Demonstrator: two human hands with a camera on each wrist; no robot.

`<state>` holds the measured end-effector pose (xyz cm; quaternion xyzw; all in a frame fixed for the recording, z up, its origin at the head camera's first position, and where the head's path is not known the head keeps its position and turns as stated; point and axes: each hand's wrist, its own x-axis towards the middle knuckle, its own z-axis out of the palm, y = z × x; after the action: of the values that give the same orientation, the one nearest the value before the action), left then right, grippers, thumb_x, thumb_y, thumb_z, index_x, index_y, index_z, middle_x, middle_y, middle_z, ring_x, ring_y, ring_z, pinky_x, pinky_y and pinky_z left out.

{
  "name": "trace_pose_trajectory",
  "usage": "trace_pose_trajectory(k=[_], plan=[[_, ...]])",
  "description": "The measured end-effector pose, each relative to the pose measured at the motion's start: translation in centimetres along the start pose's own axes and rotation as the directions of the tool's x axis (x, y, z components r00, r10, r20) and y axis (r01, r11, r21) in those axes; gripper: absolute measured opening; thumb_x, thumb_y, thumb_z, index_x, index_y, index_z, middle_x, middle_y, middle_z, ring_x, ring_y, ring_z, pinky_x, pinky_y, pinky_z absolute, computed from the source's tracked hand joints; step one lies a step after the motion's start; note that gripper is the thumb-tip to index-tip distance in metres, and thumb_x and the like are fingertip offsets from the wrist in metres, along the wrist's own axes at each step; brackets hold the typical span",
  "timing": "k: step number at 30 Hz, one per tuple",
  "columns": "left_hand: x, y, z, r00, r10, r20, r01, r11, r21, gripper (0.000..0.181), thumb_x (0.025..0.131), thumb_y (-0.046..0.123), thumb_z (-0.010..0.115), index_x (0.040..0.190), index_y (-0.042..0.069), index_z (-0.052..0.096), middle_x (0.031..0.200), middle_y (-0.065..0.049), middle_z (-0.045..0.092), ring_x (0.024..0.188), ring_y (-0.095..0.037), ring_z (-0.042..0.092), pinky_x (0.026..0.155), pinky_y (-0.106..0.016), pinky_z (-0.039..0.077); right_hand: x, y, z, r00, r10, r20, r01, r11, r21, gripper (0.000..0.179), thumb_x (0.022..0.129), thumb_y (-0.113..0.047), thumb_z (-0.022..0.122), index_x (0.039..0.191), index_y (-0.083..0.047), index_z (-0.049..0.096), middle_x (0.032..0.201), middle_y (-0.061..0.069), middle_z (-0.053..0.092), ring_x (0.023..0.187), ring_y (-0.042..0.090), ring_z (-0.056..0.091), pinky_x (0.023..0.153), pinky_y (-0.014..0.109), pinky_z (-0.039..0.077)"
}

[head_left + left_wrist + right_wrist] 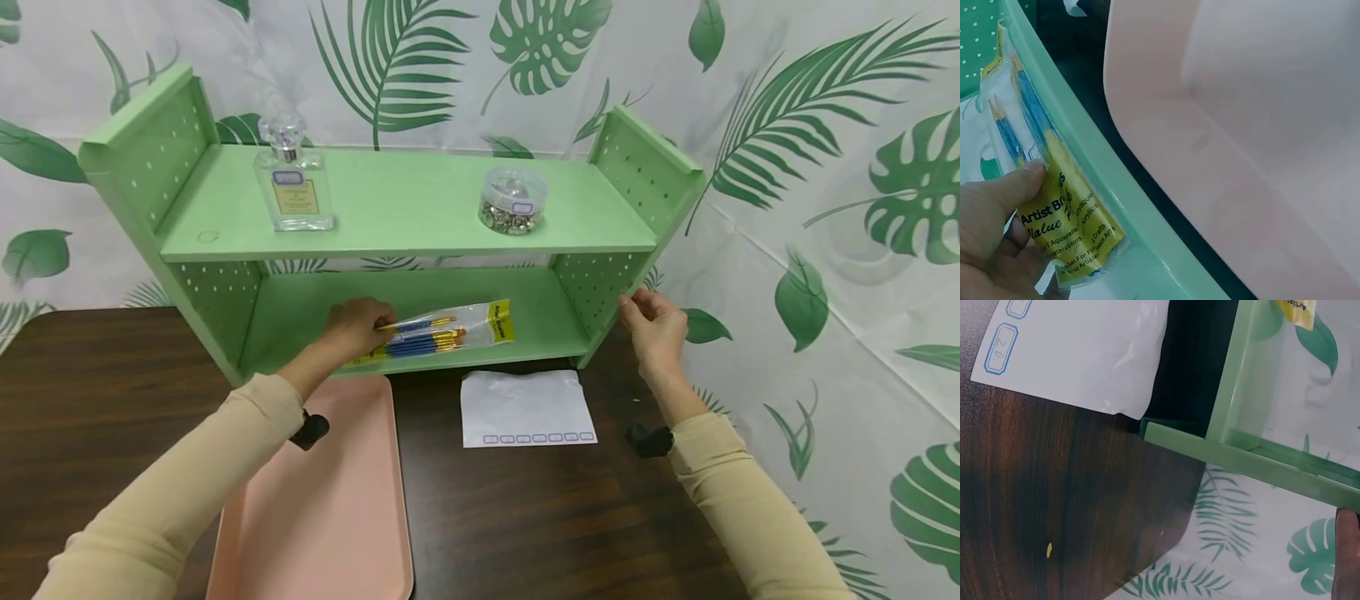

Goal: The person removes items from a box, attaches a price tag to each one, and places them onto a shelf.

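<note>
My left hand (356,327) holds a clear pack of paintbrushes (427,342) with blue handles on the lower board of the green shelf (408,204). In the left wrist view the thumb (1029,178) presses the pack's yellow printed end, with fingers curled beneath it. At the shelf's right side panel is my right hand (656,329), thumb and index tips close together by the panel's front edge. Only part of that hand shows in the right wrist view, against the green edge; whether it grips the panel is unclear.
On the top board stand a glass perfume bottle (296,187) and a clear round jar (513,202) of small metallic pieces, both labelled. A pink tray (330,492) lies front left on the dark table (517,517). A white sheet (525,408) with printed labels lies before the shelf.
</note>
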<state>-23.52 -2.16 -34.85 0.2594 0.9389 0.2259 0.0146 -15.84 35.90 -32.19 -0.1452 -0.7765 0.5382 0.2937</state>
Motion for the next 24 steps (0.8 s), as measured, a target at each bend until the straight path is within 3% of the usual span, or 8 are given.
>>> trace_pose_trajectory(k=[7,14,24], plan=[[0.18,-0.3,0.5,1.0,-0.011,-0.023,0.012,1.0,0.009,0.016,0.087,0.016,0.067,0.101,0.008,0.069,0.097,-0.011,0.064,0.084,-0.026,0.057,0.073,-0.046,0.041,-0.12,-0.03,0.01,1.0,-0.008,0.008,0.008,1.0,-0.008,0.031,0.09,-0.014,0.063,0.112,0.008,0.063,0.081,-0.012,0.059,0.076,-0.003,0.061,0.07,0.011,0.051],[0.0,-0.23,0.45,0.999,-0.044,-0.022,0.044,0.999,0.007,0.028,0.088,0.018,0.067,0.114,0.006,0.066,0.109,-0.014,0.062,0.099,-0.029,0.057,0.084,-0.053,0.041,-0.08,-0.25,0.0,1.0,-0.004,0.006,0.004,1.0,-0.002,0.03,0.09,-0.014,0.063,0.111,0.007,0.063,0.08,-0.014,0.06,0.076,-0.003,0.061,0.07,0.011,0.051],[-0.32,-0.31,0.83,0.998,-0.046,-0.046,0.047,0.998,0.031,0.04,0.087,0.02,0.067,0.124,0.006,0.06,0.115,-0.014,0.061,0.108,-0.031,0.054,0.092,-0.057,0.036,0.0,0.02,-0.06,1.0,0.006,0.007,-0.006,1.0,-0.004,0.03,0.09,-0.014,0.063,0.111,0.007,0.063,0.079,-0.015,0.06,0.076,-0.002,0.061,0.07,0.011,0.051]])
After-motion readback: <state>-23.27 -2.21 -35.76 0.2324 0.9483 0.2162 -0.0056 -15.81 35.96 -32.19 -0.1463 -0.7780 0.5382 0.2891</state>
